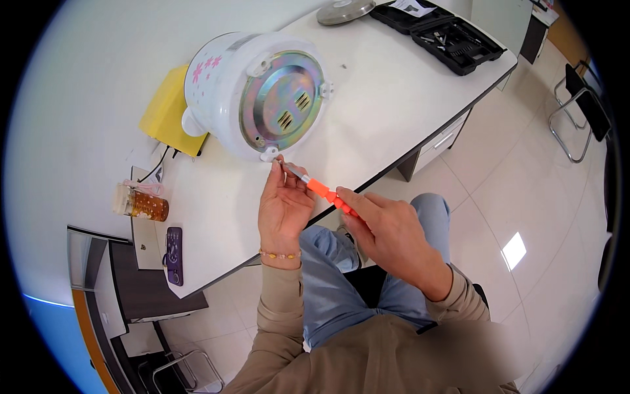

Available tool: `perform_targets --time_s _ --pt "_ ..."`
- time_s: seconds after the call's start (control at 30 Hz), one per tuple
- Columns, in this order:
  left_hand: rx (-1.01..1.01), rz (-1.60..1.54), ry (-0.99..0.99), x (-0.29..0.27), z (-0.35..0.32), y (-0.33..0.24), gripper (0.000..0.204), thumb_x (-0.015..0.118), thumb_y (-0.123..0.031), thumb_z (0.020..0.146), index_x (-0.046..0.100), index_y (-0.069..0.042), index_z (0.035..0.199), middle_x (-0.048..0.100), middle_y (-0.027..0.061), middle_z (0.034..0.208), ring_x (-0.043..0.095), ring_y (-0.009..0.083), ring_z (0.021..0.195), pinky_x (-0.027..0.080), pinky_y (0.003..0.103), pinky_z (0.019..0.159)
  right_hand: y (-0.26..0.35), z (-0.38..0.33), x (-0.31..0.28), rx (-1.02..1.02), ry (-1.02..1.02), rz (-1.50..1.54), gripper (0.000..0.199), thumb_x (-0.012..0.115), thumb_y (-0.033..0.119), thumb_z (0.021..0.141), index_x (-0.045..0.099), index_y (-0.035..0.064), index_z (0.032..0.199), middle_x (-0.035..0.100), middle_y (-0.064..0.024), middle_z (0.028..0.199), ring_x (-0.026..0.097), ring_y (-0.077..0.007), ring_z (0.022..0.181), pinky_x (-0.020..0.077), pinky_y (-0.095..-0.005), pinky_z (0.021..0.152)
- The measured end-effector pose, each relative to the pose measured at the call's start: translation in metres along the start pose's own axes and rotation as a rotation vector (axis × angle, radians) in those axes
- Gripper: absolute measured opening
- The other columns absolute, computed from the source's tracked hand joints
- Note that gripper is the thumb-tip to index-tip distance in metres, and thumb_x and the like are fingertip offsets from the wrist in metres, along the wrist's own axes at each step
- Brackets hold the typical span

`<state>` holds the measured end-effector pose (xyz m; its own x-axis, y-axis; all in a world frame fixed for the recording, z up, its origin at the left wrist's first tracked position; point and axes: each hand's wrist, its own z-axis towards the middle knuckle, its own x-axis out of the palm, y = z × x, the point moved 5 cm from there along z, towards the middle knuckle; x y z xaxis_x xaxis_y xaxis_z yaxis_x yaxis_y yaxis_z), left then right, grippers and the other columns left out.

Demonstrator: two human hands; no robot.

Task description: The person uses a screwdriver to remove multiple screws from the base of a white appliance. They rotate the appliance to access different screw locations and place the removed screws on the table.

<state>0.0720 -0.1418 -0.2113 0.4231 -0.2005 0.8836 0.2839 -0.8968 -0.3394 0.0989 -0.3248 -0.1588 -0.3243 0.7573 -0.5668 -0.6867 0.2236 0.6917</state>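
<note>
A white rice cooker (220, 98) with pink flowers lies on its side on the table, its shiny metal base plate (282, 98) turned toward me. White feet stand around the plate's rim. My right hand (394, 230) is closed around the orange handle of a screwdriver (320, 188). The screwdriver's shaft points up and left to the lowest foot (269, 154) of the cooker. My left hand (287, 203), palm up, pinches with thumb and forefinger at the screwdriver's tip, close beside that foot. What those fingertips hold is too small to make out.
A yellow box-like object (172, 111) with a black cable is behind the cooker. At the left are a drink bottle (147, 203) and a dark phone (174, 256). Far back on the white table (387, 111) lie a round metal lid (344, 11) and an open black tool case (453, 43).
</note>
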Motion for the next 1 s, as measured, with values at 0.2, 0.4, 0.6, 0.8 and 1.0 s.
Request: perform_targets --time_s 0.2,0.4,0.6,0.8,1.0 --pt "-0.005 -0.031 0.004 0.001 -0.001 0.001 0.014 0.061 -0.019 0.093 0.064 -0.009 0.100 0.059 0.0017 0.088 0.055 0.0173 0.086 0.048 0.033 0.083 0.001 0.007 0.006 -0.010 0.029 -0.063 0.032 0.063 0.016 0.086 0.061 0.0023 0.114 0.055 -0.0060 0.065 0.054 -0.0253 0.050 0.0396 -0.0368 0.043" --pt "-0.016 -0.056 0.011 -0.001 0.002 0.001 0.014 0.060 -0.020 0.093 0.065 -0.009 0.100 0.059 0.0005 0.086 0.054 0.0172 0.084 0.047 0.033 0.081 0.001 0.008 0.009 -0.010 0.035 -0.077 0.031 0.063 0.016 0.086 0.061 0.0024 0.114 0.054 -0.0059 0.064 0.053 -0.0253 0.049 0.0390 -0.0369 0.043" --pt "-0.022 -0.055 0.014 0.000 0.001 0.001 0.014 0.061 -0.020 0.093 0.065 -0.008 0.099 0.060 0.0004 0.084 0.055 0.0171 0.083 0.047 0.033 0.081 0.001 0.009 0.009 -0.006 0.027 -0.065 0.031 0.063 0.015 0.086 0.060 0.0033 0.115 0.054 -0.0060 0.063 0.054 -0.0261 0.049 0.0391 -0.0373 0.042" --pt "-0.012 -0.047 0.024 -0.001 0.002 0.002 0.015 0.061 -0.020 0.092 0.065 -0.008 0.100 0.060 0.0004 0.084 0.055 0.0175 0.085 0.046 0.033 0.083 0.001 0.010 0.010 -0.030 0.037 -0.112 0.033 0.063 0.015 0.086 0.060 0.0024 0.115 0.052 -0.0054 0.063 0.052 -0.0245 0.047 0.0389 -0.0362 0.042" --pt "-0.002 -0.026 0.018 -0.001 0.001 0.002 0.016 0.059 -0.021 0.094 0.065 -0.007 0.100 0.060 0.0026 0.088 0.055 0.0178 0.088 0.047 0.034 0.084 0.006 0.012 0.007 -0.054 0.068 -0.193 0.035 0.062 0.015 0.085 0.059 0.0002 0.117 0.052 -0.0054 0.064 0.052 -0.0227 0.046 0.0386 -0.0354 0.041"
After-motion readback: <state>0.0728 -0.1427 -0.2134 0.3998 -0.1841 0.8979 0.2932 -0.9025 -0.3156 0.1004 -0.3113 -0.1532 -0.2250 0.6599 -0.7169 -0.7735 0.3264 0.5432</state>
